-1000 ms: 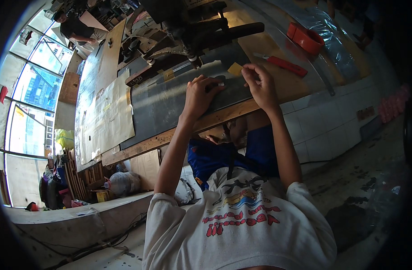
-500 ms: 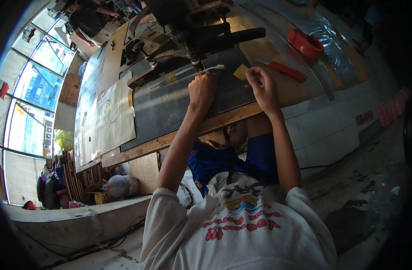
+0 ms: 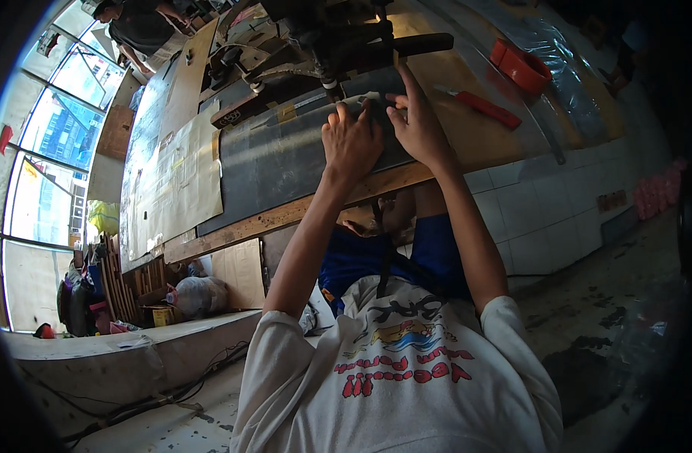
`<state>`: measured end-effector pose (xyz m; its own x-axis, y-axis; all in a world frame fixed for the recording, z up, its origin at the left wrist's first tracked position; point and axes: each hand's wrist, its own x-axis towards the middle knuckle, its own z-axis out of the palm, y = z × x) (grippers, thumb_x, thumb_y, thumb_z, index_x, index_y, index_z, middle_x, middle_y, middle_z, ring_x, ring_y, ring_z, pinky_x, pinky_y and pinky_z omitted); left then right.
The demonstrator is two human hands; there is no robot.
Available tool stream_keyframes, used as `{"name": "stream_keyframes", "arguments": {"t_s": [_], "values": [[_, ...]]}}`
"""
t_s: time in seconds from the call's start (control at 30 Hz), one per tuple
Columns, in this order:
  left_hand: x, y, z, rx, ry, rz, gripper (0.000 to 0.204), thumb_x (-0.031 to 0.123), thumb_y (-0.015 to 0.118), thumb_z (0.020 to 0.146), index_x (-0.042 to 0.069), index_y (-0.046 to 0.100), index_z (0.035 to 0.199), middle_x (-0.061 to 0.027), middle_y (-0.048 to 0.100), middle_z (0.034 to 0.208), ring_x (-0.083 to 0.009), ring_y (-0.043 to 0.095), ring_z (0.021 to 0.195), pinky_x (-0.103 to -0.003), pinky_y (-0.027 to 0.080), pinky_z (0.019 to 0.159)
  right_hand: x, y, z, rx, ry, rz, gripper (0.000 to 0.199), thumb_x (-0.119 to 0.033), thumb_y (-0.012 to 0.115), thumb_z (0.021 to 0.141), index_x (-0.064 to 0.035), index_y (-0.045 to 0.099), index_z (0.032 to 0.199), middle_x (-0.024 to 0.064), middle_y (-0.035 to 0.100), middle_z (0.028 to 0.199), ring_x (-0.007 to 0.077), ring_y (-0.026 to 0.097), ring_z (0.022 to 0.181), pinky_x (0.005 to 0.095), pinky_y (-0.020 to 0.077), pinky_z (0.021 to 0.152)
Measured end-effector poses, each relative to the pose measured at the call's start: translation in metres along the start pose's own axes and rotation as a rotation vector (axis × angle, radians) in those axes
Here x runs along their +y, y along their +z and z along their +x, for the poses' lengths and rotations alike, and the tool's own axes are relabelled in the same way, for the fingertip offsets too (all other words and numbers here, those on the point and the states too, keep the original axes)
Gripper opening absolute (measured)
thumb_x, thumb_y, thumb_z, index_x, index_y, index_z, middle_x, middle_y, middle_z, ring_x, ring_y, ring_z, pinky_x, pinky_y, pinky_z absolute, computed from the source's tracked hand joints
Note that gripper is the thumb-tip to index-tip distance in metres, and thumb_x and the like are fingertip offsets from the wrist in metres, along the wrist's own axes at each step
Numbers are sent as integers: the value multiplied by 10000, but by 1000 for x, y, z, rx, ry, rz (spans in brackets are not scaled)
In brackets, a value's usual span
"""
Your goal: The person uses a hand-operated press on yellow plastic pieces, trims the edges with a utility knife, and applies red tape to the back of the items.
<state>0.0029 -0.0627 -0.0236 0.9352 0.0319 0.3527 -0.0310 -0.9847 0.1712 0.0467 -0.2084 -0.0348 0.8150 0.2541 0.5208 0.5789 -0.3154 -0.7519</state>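
A dark machine (image 3: 308, 45) with a metal foot (image 3: 331, 84) stands over the black work surface (image 3: 274, 170). Just in front of the foot, my left hand (image 3: 352, 143) lies with bent fingers on a small pale piece (image 3: 355, 101), its thumb side pressing it. The fingers hide most of that piece. To its right my right hand (image 3: 417, 124) is raised, index finger stretched up to the machine's dark arm and the other fingers loosely bent. A small yellowish bit shows by that fingertip, too small to name.
A red-handled cutter (image 3: 489, 110) and a roll of red tape (image 3: 521, 66) lie to the right, near a long metal ruler (image 3: 538, 128). Pale sheets (image 3: 172, 185) cover the left of the bench. Another person (image 3: 142, 30) stands at the far left.
My right hand has moved left and up, its index finger now stretched toward the machine. The yellow square beside it no longer shows plainly. My left hand has turned and spread more.
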Motion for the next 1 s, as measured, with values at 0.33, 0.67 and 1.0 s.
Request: {"name": "stream_keyframes", "arguments": {"t_s": [0.33,0.67,1.0], "values": [[-5,9,-4,120,-25,-10,456,269,533,933,135,561,1368,-236,575,1087,-367,602,1013,-448,455,819,-4,44,16,28,44,-244,909,-1,566,906,-61,-59,1563,209,695,1140,411,668,1032,467,539,919],[-11,13,3,132,-47,-22,409,243,524,935,107,594,1314,-243,592,1076,-376,627,994,-459,476,808,-8,44,18,51,22,-202,973,-10,617,874,-39,-69,1563,140,735,1036,383,684,970,463,549,885],[-7,8,-3,210,-40,-69,435,223,587,855,0,632,1227,-202,591,1010,-333,588,941,-424,429,782,-15,35,14,38,134,-117,834,-53,580,943,-63,29,1570,170,688,1195,324,668,1087,419,527,928]]}}
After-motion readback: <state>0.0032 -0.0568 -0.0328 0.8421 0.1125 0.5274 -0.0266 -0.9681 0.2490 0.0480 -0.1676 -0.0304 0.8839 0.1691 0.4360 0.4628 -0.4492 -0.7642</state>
